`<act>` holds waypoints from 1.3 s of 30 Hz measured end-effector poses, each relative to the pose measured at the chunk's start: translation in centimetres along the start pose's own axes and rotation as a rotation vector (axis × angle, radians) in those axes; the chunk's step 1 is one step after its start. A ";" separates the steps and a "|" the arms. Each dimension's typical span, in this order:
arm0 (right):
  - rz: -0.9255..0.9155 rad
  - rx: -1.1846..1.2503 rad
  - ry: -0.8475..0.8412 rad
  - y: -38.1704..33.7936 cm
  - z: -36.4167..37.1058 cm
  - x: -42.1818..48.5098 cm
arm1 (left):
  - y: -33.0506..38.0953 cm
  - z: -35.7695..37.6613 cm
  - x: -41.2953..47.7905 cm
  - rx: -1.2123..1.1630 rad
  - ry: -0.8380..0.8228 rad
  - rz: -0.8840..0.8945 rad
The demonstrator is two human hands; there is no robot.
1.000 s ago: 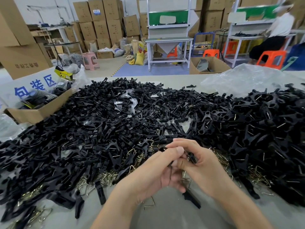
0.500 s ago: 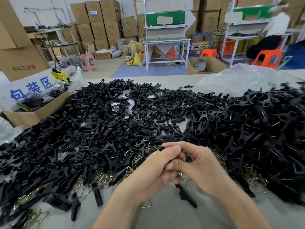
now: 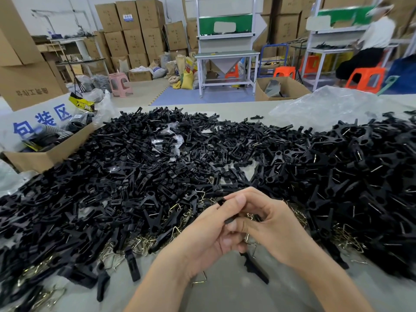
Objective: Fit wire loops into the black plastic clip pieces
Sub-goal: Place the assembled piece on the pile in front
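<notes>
Black clip (image 3: 221, 201), left hand (image 3: 209, 235), right hand (image 3: 274, 228) pinching

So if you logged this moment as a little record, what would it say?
Left hand: grips a black clip piece
Right hand: pinches the same piece
Clip pile: covers most of the table
Wire loops: loose heap at the pile's near edge
Cardboard box: far left on the table
Fit of the wire: hidden by fingers

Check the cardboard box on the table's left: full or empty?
Not empty: dark and striped packaged items lie inside the cardboard box, reaching about its rim.
</notes>
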State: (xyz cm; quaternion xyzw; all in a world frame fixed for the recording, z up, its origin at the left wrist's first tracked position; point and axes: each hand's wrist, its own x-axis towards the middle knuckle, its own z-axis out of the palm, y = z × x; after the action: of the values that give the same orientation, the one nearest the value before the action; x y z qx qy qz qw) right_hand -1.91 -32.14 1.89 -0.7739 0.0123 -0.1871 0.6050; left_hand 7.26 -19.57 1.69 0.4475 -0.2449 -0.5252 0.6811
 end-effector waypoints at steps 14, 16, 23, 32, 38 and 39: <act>0.115 0.758 0.500 0.6 -3.2 1.0 | 0.6 0.7 0.1 -0.048 0.028 0.053; 0.181 0.839 0.522 0.8 -3.5 1.1 | 0.5 0.7 0.1 -0.044 0.049 0.064; 0.122 1.064 0.639 -0.3 -6.1 1.9 | 0.3 0.8 0.4 -0.007 0.153 0.079; 0.087 0.420 0.459 -0.7 -4.9 4.0 | -2.4 -0.8 0.9 1.254 0.603 0.492; -0.050 -0.618 0.233 4.2 -0.4 1.8 | -1.1 -4.3 1.5 1.834 1.024 0.204; -0.059 -0.728 0.185 4.6 -0.3 1.7 | -0.7 -4.9 1.6 1.853 1.060 0.151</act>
State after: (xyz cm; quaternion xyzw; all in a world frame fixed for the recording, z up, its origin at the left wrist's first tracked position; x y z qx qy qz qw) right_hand 0.52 -34.05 -1.95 -0.9181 0.1103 -0.2571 0.2808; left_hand 11.38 -19.42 -1.52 0.9452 -0.2481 0.1707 0.1261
